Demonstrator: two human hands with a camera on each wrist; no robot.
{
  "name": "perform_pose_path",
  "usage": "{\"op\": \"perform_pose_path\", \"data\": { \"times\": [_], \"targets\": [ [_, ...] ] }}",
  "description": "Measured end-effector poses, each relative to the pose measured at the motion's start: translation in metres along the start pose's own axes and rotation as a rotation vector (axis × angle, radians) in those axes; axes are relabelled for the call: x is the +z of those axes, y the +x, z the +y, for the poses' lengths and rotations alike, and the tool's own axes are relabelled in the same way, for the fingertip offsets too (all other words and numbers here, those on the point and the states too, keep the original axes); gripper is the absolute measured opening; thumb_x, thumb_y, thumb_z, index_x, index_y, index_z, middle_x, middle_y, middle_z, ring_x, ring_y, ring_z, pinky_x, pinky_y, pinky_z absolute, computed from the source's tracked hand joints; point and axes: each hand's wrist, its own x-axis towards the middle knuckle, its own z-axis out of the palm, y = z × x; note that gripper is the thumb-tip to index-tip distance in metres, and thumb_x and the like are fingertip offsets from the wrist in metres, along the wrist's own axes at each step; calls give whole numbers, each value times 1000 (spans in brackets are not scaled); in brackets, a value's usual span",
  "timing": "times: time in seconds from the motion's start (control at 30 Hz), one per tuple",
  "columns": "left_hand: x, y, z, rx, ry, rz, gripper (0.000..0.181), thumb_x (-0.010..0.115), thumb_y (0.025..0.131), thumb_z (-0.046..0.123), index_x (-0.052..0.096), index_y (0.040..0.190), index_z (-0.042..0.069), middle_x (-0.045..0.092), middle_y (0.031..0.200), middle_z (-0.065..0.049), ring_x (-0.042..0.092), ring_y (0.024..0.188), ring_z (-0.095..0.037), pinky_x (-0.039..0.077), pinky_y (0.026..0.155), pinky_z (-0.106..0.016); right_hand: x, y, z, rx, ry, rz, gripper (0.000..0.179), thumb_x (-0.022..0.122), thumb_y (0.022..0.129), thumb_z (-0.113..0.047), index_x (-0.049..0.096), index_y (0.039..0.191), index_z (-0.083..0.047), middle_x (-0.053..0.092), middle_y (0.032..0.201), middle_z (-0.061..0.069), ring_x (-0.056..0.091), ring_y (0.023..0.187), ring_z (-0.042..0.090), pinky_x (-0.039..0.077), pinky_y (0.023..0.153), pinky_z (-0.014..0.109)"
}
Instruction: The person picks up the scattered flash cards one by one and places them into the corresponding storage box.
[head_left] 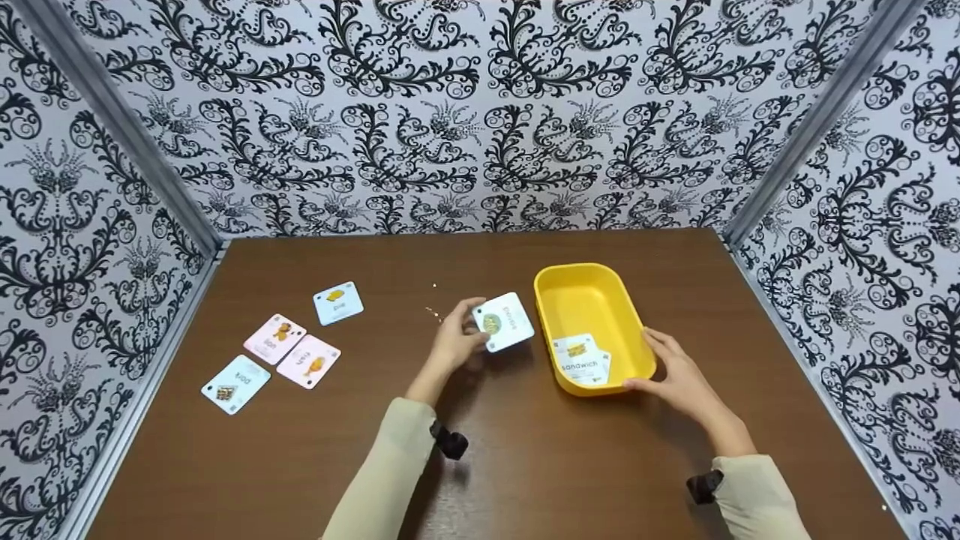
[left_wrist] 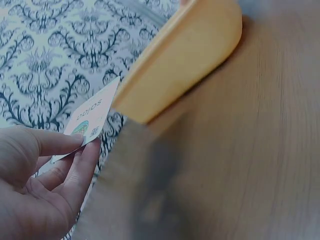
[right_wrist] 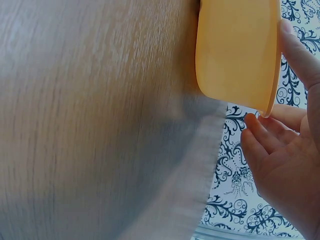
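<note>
Between thumb and fingers, my left hand (head_left: 454,336) pinches a white card (head_left: 514,318) by its left edge, raised over the table. A green food picture and a printed word show on this card in the left wrist view. A yellow plastic bin (head_left: 556,283) stands just to the right of it. My right hand (head_left: 681,379) holds the bin's near right corner, thumb at the near rim (right_wrist: 273,95) and fingers along the right side. Inside the bin's near end lies a sandwich card (head_left: 579,360), overlapping another card (head_left: 604,366).
On the left of the brown table (head_left: 480,480) lie a pie card (head_left: 338,303), a pink lion card (head_left: 274,337), another pink card (head_left: 309,361) and a pork card (head_left: 235,385). Tiny pale specks (head_left: 433,312) dot the table's middle. Patterned walls (head_left: 480,120) enclose the back and sides.
</note>
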Motion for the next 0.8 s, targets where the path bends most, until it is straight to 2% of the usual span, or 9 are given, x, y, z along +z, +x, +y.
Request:
{"op": "perform_pose_path", "data": {
  "times": [0.27, 0.5, 0.7, 0.8],
  "targets": [
    [25, -2, 15, 48, 4, -72, 60, 63, 84, -15, 50, 141, 1, 65, 117, -28, 65, 95, -29, 62, 82, -49, 0, 0, 1, -10, 10, 12, 97, 84, 79, -36, 34, 151, 6, 32, 156, 24, 34, 142, 46, 28, 118, 63],
    [49, -5, 27, 39, -4, -139, 60, 63, 84, -14, 50, 141, 2, 65, 115, -26, 65, 90, -21, 63, 79, -45, 0, 0, 0, -14, 11, 11, 96, 83, 79, -36, 34, 150, 6, 32, 157, 24, 34, 143, 45, 28, 118, 63],
    [69, -7, 32, 48, 14, -178, 60, 64, 84, -15, 51, 140, 1, 66, 115, -26, 69, 95, -30, 63, 79, -49, 1, 0, 0, -26, 10, 16, 97, 84, 79, -37, 35, 150, 7, 33, 156, 24, 34, 142, 45, 29, 117, 63],
    [78, -8, 33, 31, 21, -197, 61, 64, 84, -14, 51, 141, 3, 67, 114, -25, 69, 95, -28, 63, 77, -45, 1, -1, 0, -29, 12, 19, 96, 84, 79, -35, 35, 149, 8, 33, 156, 25, 35, 142, 46, 29, 117, 63]
  ]
}}
